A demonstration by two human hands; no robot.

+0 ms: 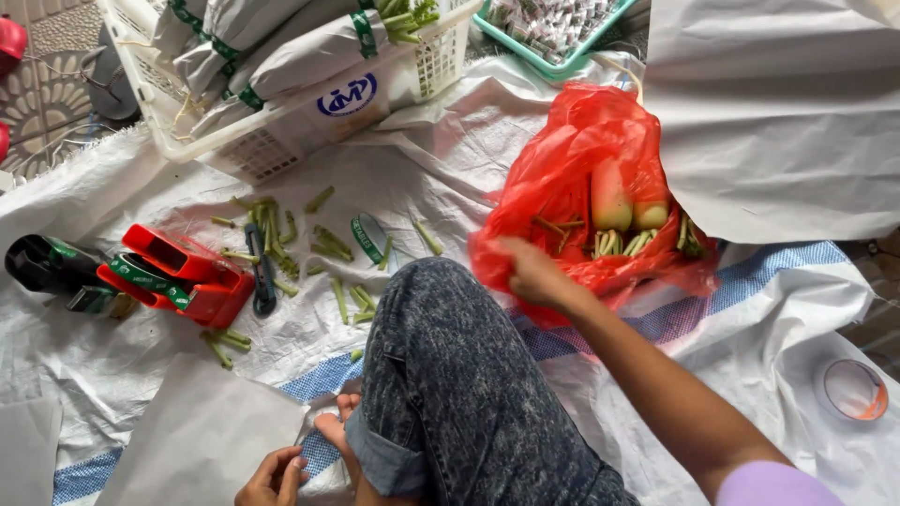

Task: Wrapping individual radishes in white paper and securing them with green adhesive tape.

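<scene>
Red plastic is what your right hand (532,272) meets: its fingers are blurred at the near rim of the red bag (572,169), so you cannot tell whether they pinch the film or lie loose on it. Inside that bag, just beyond your fingertips, lie pale radishes (611,199) with cut green stalks. Your left hand (274,480) sits well to the near left of the bag, fingers curled together on the edge of a white paper sheet (192,440) beside your bare foot. Left of the bag, past your denim-clad knee (441,328), trimmed green stems (328,245) are scattered around a red tape dispenser (183,274). Beyond those stands a white basket (309,117) of paper-wrapped bundles. Near right of the bag lies a tape roll (853,389).
</scene>
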